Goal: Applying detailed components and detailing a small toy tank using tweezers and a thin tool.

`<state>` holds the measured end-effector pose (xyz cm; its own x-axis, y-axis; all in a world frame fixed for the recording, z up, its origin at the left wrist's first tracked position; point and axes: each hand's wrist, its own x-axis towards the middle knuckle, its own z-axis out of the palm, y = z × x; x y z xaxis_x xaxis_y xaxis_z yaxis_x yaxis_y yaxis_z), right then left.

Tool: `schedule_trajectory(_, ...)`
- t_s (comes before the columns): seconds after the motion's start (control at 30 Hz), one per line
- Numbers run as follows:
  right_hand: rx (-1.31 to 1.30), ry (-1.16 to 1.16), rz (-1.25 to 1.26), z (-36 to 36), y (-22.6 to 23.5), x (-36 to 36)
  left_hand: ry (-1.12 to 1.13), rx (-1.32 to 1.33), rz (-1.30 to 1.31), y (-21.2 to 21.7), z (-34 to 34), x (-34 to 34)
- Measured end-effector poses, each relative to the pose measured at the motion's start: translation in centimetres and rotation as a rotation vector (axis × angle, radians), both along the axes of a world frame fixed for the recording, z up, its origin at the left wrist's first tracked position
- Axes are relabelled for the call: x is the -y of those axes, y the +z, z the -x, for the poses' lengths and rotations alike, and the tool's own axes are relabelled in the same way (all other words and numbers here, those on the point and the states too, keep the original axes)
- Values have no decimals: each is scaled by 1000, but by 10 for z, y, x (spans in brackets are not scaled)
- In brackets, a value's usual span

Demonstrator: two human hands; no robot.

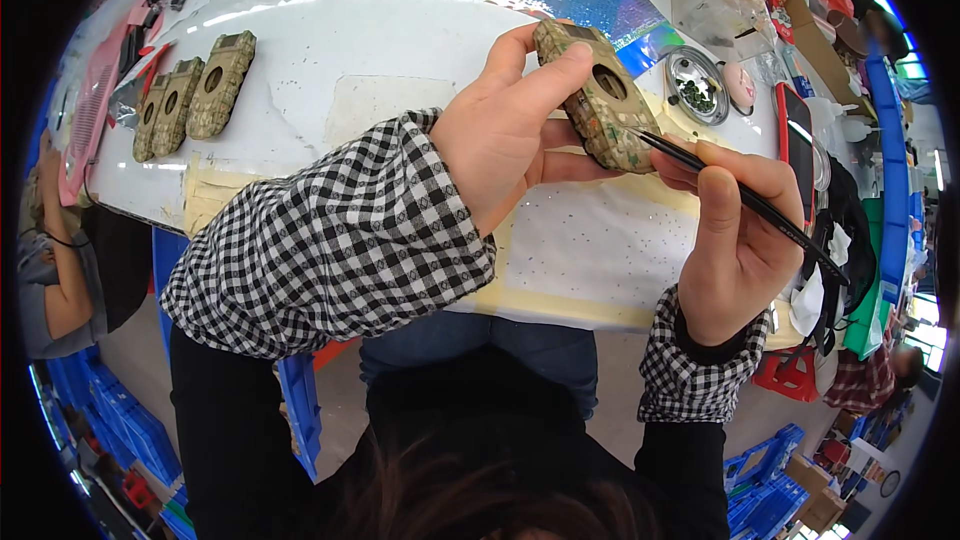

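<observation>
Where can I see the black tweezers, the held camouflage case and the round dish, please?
Black tweezers (775, 215): head view, on the shaft.
Held camouflage case (604, 120): head view, on the patterned body.
Round dish (689, 60): head view, on a bare part inside the rim.

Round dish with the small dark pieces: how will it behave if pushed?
The round dish looks shallow and wide, so it probably slides rather than tips. Its small dark pieces seem loose and may shift. The dish's shine suggests possible slipperiness.
</observation>
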<state>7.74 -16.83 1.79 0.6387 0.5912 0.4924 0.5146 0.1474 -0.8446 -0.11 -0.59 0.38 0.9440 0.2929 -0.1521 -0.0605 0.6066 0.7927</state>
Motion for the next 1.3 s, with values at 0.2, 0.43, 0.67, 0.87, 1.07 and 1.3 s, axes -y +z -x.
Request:
schedule_trajectory(0.2, 0, 0, -11, 0, 0, -1, 0, -3, 10, 0, 0, 0)
schedule_trajectory(0.43, -3, -3, -8, 1, 1, -1, -9, 7, 22, -1, -1, 0)
schedule_trajectory(0.67, 7, -9, -6, 0, -1, -2, -18, 7, 9, 0, 0, -1)
schedule_trajectory(0.87, 9, -5, -11, 0, -1, -2, -13, 5, 18, 0, 0, 0)
schedule_trajectory(1.07, 149, -5, 46, -3, 0, -1, -8, 6, 24, -2, -1, 0)
schedule_trajectory(1.3, 150, -14, 32, -2, -1, -2, -14, 14, 19, -1, -1, 0)
